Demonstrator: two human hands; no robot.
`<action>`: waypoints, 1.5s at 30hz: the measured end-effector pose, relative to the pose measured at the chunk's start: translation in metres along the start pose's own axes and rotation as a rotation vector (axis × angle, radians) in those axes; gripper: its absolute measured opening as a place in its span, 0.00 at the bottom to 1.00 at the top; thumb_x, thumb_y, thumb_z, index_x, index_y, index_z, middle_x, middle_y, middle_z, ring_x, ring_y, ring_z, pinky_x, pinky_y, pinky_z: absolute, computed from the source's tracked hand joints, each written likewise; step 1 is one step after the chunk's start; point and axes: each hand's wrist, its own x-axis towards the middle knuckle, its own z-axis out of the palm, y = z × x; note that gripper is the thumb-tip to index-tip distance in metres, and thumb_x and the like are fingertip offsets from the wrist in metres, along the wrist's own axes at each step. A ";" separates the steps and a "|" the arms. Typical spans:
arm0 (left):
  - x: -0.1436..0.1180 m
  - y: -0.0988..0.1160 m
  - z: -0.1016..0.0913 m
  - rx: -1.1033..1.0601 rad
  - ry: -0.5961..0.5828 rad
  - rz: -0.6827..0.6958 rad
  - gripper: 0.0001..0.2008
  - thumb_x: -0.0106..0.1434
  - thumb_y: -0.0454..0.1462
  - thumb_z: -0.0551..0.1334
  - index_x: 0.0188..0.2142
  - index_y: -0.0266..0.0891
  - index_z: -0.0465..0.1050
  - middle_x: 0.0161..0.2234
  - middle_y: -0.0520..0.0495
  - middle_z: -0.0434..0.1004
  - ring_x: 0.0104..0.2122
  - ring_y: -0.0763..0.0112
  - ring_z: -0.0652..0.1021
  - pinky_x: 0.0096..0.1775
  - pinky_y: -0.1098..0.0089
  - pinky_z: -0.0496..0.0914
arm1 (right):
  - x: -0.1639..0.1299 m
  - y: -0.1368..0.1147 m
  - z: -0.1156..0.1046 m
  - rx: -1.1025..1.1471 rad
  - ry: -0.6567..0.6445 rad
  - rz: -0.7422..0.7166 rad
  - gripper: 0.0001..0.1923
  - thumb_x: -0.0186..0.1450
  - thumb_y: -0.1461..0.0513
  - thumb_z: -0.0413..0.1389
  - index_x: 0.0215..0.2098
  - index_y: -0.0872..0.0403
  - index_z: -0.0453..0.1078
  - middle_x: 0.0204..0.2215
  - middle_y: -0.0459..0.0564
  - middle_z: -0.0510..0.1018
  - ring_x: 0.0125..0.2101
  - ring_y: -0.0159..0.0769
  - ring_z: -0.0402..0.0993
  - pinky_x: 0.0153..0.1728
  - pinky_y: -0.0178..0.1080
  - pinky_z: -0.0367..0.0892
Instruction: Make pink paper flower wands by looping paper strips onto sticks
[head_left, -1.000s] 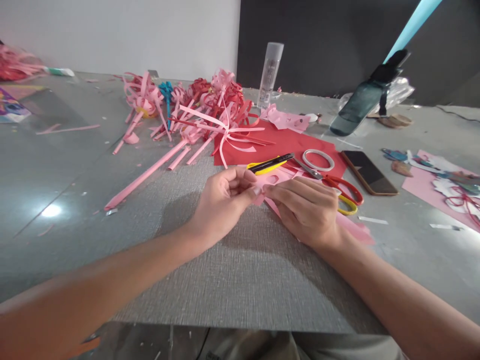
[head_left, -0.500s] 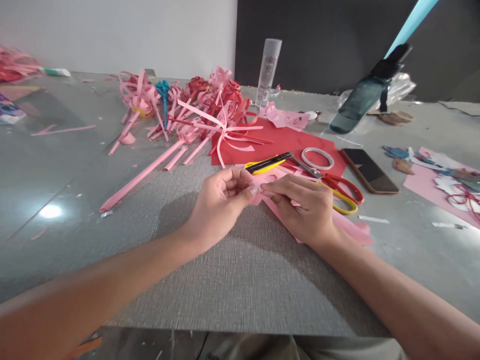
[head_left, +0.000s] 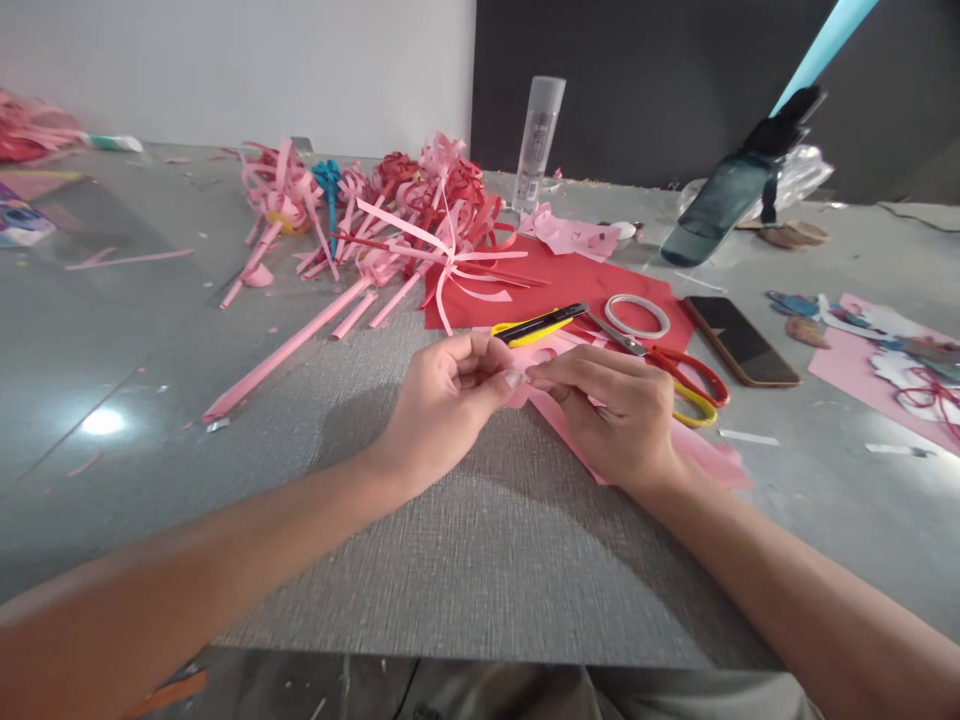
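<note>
1. Pink paper piece (head_left: 525,392), pinched between the left hand (head_left: 442,400) and right hand (head_left: 611,415), sits above the grey mat (head_left: 480,560), fingertips meeting.
2. The mat's near half lies bare; a yellow utility knife (head_left: 536,327) and scissors (head_left: 675,375) crowd just beyond the knuckles.
3. Fingers hide most of the piece; its shape is unclear.

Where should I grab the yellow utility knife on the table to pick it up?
Grip the yellow utility knife across its yellow body near the middle, coming from above. It lies flat, dark tip pointing right toward the tape ring, so probably stay off that end.
</note>
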 end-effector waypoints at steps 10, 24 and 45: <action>0.015 -0.013 -0.018 -0.050 0.214 -0.055 0.11 0.60 0.37 0.70 0.43 0.38 0.79 0.36 0.49 0.80 0.34 0.74 0.78 0.38 0.73 0.72 | 0.011 -0.002 -0.022 -0.230 0.302 0.221 0.04 0.68 0.61 0.62 0.35 0.48 0.80 0.24 0.43 0.79 0.22 0.31 0.69 0.24 0.38 0.63; 0.001 -0.007 -0.005 -0.069 0.228 -0.044 0.15 0.55 0.36 0.75 0.42 0.40 0.79 0.40 0.50 0.78 0.33 0.76 0.77 0.37 0.74 0.72 | 0.011 -0.039 -0.010 0.532 -0.039 0.813 0.08 0.72 0.58 0.55 0.44 0.53 0.74 0.18 0.42 0.74 0.17 0.28 0.63 0.17 0.33 0.55; 0.000 -0.006 -0.003 -0.094 0.195 -0.061 0.15 0.55 0.35 0.74 0.42 0.40 0.79 0.39 0.49 0.79 0.33 0.75 0.77 0.34 0.74 0.72 | 0.015 -0.037 -0.014 0.441 -0.210 0.825 0.05 0.68 0.61 0.58 0.35 0.54 0.74 0.28 0.46 0.76 0.24 0.29 0.64 0.21 0.34 0.54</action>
